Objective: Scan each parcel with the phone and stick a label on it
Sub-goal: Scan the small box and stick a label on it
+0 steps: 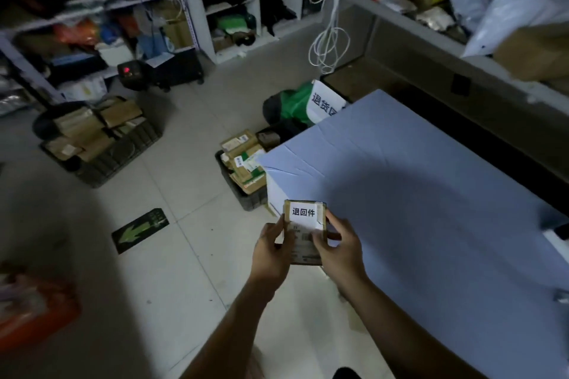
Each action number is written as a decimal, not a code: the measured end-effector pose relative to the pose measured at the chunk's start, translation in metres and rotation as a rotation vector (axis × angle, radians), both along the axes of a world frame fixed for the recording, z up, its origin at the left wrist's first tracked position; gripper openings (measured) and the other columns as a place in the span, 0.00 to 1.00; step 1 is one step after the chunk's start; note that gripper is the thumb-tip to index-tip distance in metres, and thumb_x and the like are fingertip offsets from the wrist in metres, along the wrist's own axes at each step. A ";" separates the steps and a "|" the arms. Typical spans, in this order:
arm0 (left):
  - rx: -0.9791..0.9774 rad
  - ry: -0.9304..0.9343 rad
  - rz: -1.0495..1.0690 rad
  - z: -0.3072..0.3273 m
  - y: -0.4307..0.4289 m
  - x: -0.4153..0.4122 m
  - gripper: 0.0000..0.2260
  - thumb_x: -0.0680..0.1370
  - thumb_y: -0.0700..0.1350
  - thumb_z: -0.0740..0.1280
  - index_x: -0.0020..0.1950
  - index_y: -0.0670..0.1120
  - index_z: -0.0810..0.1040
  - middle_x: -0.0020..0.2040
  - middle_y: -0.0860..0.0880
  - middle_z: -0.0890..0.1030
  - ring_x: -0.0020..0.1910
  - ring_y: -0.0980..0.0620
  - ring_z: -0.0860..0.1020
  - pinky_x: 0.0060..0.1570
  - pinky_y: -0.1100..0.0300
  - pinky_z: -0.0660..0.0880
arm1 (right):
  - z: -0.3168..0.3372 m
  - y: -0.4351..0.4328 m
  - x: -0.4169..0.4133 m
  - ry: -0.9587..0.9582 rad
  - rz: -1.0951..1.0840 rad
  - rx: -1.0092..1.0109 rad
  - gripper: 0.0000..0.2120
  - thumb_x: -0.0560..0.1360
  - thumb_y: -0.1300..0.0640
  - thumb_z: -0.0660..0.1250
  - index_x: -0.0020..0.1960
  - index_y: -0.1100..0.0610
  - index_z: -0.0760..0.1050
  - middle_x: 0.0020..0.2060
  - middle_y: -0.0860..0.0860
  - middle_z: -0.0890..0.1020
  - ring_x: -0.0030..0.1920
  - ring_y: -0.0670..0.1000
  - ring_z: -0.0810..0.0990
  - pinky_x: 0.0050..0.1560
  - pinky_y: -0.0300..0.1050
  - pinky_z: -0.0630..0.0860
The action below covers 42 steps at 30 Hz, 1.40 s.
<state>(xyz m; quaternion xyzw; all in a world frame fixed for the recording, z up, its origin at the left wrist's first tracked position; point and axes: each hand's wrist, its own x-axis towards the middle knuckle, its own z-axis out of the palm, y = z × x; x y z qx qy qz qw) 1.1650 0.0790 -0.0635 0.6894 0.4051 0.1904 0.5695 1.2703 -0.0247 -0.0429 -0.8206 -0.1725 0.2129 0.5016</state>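
Note:
A small brown cardboard parcel (pixel 303 240) is held up in front of me, beside the near left corner of the table (pixel 431 194). A white label (pixel 303 212) with black characters lies across its top part. My left hand (pixel 272 251) grips the parcel's left side. My right hand (pixel 337 248) holds its right side, thumb on the front below the label. No phone can be made out clearly; a dark device (pixel 562 231) lies at the table's right edge.
A black crate of parcels (pixel 246 163) stands on the floor by the table's corner, with a green bag (pixel 295 108) behind it. Another crate of boxes (pixel 92 135) is at left. Shelving lines the back and right; an orange crate (pixel 37 311) sits lower left.

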 end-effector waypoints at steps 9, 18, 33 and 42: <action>0.091 0.232 -0.093 -0.010 0.221 -0.039 0.17 0.82 0.52 0.63 0.71 0.55 0.74 0.54 0.51 0.78 0.49 0.48 0.80 0.47 0.54 0.78 | -0.012 0.205 -0.043 0.232 -0.024 0.036 0.24 0.77 0.60 0.73 0.70 0.47 0.74 0.61 0.45 0.77 0.58 0.50 0.81 0.49 0.54 0.85; 0.031 0.296 -0.231 -0.055 0.419 0.050 0.23 0.81 0.46 0.65 0.76 0.57 0.67 0.53 0.54 0.75 0.44 0.61 0.78 0.35 0.74 0.72 | -0.064 0.403 0.044 0.253 -0.118 0.037 0.20 0.76 0.61 0.73 0.67 0.53 0.76 0.55 0.45 0.80 0.56 0.51 0.82 0.53 0.50 0.83; 0.093 0.497 -0.858 -0.228 0.643 0.252 0.15 0.80 0.50 0.69 0.64 0.45 0.76 0.58 0.49 0.82 0.55 0.50 0.81 0.53 0.48 0.80 | -0.236 0.596 0.172 0.316 -0.558 -0.220 0.29 0.72 0.59 0.77 0.71 0.53 0.73 0.59 0.53 0.81 0.58 0.53 0.81 0.47 0.45 0.81; 0.165 0.458 -1.052 -0.391 0.673 0.305 0.10 0.78 0.50 0.71 0.57 0.49 0.78 0.50 0.54 0.83 0.48 0.59 0.81 0.47 0.64 0.79 | -0.396 0.630 0.194 0.411 -0.717 -0.304 0.34 0.70 0.59 0.80 0.72 0.49 0.71 0.63 0.51 0.80 0.58 0.51 0.81 0.55 0.52 0.83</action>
